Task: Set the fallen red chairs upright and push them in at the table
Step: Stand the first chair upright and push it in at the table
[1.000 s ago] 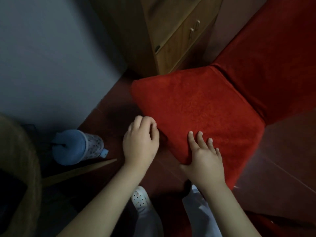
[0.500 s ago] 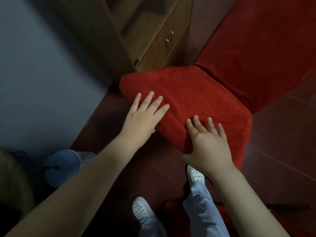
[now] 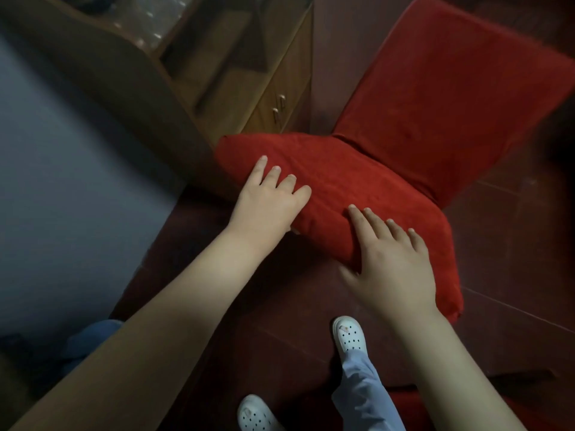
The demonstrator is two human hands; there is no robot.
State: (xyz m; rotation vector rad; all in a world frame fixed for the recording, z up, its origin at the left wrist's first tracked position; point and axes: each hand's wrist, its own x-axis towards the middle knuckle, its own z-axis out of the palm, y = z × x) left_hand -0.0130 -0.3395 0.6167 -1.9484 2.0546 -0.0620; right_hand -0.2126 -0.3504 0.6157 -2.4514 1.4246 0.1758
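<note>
Gripping the seat edge of the red chair (image 3: pixel 373 188), left hand (image 3: pixel 264 206) fingers (image 3: pixel 275 178) lie spread on top, thumb tucked under; right hand (image 3: pixel 392 262) same, fingers flat on the cushion, thumb at the front edge. Chair stands on dark red floor (image 3: pixel 513 275), backrest away from the person, just beside a wooden cabinet (image 3: pixel 280 98). White shoes (image 3: pixel 348 337) below, grey wall (image 3: pixel 62 181) left
</note>
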